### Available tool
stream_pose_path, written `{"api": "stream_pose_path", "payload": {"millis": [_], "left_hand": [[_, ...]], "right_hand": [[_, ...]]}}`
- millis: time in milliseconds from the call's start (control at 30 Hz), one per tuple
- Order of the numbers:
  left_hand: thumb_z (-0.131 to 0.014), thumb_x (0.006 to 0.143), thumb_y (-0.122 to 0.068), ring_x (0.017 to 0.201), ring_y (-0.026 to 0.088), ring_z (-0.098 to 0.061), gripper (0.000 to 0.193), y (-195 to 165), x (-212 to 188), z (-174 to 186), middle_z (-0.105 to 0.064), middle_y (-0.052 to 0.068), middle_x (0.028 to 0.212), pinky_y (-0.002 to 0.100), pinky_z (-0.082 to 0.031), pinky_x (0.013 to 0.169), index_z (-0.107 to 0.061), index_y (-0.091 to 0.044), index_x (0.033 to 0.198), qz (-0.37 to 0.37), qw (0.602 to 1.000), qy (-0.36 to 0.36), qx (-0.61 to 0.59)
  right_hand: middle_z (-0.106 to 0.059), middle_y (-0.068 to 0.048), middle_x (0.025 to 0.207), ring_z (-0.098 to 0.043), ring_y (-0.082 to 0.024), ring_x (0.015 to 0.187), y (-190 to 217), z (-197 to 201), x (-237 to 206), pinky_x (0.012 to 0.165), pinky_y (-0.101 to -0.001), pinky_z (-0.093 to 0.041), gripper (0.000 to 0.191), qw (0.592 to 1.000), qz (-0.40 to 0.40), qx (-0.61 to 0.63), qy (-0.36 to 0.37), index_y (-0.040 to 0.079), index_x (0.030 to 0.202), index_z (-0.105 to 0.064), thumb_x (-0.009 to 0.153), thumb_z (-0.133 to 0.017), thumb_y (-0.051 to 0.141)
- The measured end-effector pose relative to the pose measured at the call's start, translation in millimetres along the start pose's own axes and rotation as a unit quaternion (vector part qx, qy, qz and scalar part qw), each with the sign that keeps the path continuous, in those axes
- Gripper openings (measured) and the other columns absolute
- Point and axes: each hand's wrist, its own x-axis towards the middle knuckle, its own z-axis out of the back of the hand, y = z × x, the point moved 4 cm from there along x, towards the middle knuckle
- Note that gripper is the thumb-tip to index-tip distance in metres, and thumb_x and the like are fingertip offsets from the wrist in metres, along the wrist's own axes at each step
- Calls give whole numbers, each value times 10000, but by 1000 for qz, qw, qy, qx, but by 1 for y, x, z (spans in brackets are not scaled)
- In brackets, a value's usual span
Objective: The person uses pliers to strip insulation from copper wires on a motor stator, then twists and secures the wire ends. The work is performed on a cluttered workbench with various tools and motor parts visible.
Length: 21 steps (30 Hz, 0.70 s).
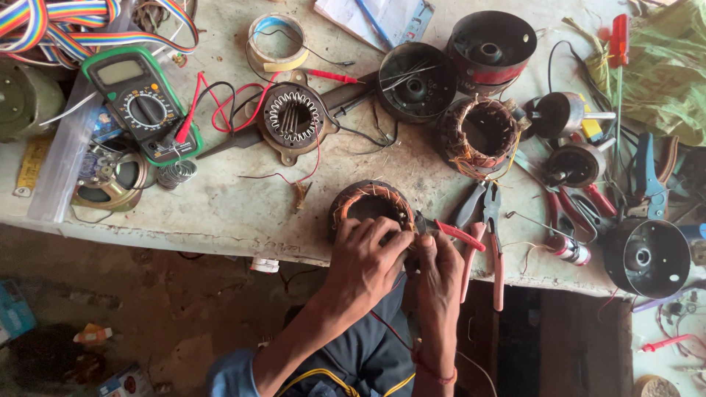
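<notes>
Your left hand [365,254] steadies the copper-wound stator [371,207] at the tabletop [220,206] edge; your right hand [435,268] pinches its wire, so trimming seems next.

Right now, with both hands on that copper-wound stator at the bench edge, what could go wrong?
The stator sits at the table edge; a tug from the left hand or right hand could tip it off. The red-handled pliers overhang the edge and might get knocked down. Thin copper windings could snap.

Copper-orange stator windings [371,202]; green-edged multimeter [141,103]; seemingly red-handled pliers [482,228].
</notes>
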Motion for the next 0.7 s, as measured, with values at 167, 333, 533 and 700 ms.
{"api": "stream_pose_path", "payload": {"millis": [167,333,533,700], "left_hand": [[-709,909,-156,924,248,-607,164,5,8,-7,-602,61,993,421,-418,827,-656,-98,1052,8,1000,10,-5],[-642,1007,-141,949,275,-611,114,13,11,-13,-600,101,1002,418,-492,849,-577,-59,1053,35,997,1,-65],[-605,901,20,949,309,-627,359,15,8,-5,-582,138,1018,408,-521,881,-553,37,1256,-59,997,41,-23],[-659,866,1,957,298,-653,273,30,14,10,-594,135,1029,391,-539,821,-597,-14,1132,-46,994,19,93]], "right_hand": [[-550,30,737,-449,-36,594,11,4,-11,520,-201,-370,225,990,-52,131,-24,24,983,-637,1083,-532,195],[-594,40,787,-495,-32,629,18,-1,-17,534,-193,-395,115,1000,1,-27,-11,29,1064,-660,973,-625,92],[-566,18,828,-511,-60,685,6,-3,-9,592,-220,-440,121,994,79,-61,51,23,1071,-635,1018,-603,127],[-461,23,784,-410,-76,661,-20,4,-12,584,-250,-369,318,946,-97,293,102,-1,1011,-607,1104,-531,293]]}}
